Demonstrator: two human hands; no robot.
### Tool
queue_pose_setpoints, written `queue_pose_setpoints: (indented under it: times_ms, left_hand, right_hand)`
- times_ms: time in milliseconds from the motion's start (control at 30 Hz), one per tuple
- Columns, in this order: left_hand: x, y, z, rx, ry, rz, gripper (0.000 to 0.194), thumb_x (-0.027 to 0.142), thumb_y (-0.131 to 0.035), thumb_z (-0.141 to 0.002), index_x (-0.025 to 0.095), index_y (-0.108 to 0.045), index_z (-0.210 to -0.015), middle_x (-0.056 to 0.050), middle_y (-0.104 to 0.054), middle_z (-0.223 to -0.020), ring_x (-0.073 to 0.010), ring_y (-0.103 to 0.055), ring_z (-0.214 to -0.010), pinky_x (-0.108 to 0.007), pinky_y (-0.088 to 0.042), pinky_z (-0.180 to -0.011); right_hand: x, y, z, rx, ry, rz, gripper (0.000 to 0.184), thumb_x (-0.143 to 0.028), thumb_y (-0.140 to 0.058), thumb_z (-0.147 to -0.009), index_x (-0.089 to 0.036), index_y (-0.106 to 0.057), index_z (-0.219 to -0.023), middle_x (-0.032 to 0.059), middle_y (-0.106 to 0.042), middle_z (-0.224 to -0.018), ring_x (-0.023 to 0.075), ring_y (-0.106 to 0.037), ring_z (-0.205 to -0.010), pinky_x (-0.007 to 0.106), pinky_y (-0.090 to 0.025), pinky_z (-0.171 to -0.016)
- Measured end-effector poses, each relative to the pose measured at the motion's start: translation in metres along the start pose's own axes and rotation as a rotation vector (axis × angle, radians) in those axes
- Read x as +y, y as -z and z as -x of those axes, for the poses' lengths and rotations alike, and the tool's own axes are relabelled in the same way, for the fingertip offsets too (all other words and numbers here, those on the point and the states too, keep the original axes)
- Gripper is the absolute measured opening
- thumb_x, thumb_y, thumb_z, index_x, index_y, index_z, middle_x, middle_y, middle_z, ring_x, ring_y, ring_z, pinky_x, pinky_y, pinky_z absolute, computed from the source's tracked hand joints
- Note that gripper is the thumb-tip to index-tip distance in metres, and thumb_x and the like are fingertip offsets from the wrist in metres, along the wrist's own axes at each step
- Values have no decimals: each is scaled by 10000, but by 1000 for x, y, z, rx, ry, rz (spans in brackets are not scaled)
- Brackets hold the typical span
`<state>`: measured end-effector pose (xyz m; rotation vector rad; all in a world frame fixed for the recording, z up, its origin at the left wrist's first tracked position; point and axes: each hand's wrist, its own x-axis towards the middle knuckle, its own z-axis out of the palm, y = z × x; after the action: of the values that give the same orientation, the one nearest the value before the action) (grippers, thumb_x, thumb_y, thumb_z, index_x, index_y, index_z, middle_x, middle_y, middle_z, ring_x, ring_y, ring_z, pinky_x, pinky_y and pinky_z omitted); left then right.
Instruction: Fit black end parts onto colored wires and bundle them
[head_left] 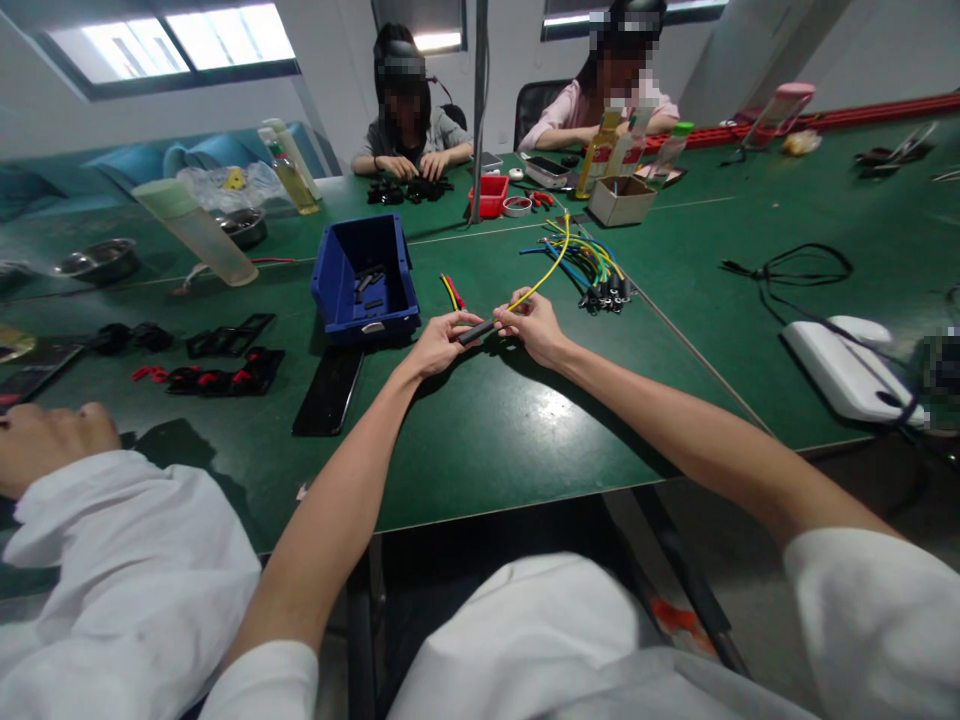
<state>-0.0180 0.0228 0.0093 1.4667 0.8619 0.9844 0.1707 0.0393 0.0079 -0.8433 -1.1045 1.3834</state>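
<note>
From the hands (534,328), a parts bin (367,242) is placed at ten o'clock, with tube pieces (367,280) contained in it; a smartphone (328,394) is laid at eight, just before the bin. On the tabletop (480,440), a wire bundle (602,268) is spread at two o'clock, with a box (621,208) set behind it; a tray (493,207) is stationed at twelve.

I'm in a workshop, I think. I can tell by the long green table (480,440) that we all share. On it I see a blue bin (345,328) with little black pieces (367,285) inside, and a bunch of wires (596,262). Someone in gray (411,122) across from me has both hands on small black parts (409,192). Someone in pink (585,106) sits there too.
</note>
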Motion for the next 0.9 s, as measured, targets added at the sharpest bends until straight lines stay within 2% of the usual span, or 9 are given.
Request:
queue_pose_setpoints:
  times_ms: [233,400,567,900]
  left_hand:
    - [1,1,0,26,-9,-11,416,259,-852,-605,151,-645,-950,-50,-725,-930,-188,-689,-886,-378,-522,-898]
    - [2,0,0,27,-21,-5,417,277,-852,-599,154,-653,-944,-50,-727,-934,-186,-691,-890,-380,-524,-909]
    - [2,0,1,21,-32,-1,428,322,-857,-600,154,-658,-940,-57,-732,-945,-194,-693,-895,-377,-524,-902]
    - [4,1,2,29,-15,-3,407,287,-849,-610,155,-660,-945,-47,-738,-920,-184,-694,-863,-350,-524,-865]
  right_hand:
    - [-3,3,-3,-66,-97,-97,417,-246,-808,-608,-219,-453,-825,-44,-637,-726,114,-680,-639,226,-572,-602]
    - [-4,2,-2,-87,-69,-86,398,-247,-825,-596,-212,-488,-805,-69,-582,-673,107,-676,-630,222,-572,-614]
    - [-4,1,0,-97,-75,-46,416,-291,-853,-578,-207,-509,-796,-62,-596,-675,103,-665,-635,218,-562,-612]
    - [-2,3,-2,-108,-84,-17,436,-321,-881,-554,-196,-536,-790,-48,-617,-694,98,-649,-623,220,-559,-587]
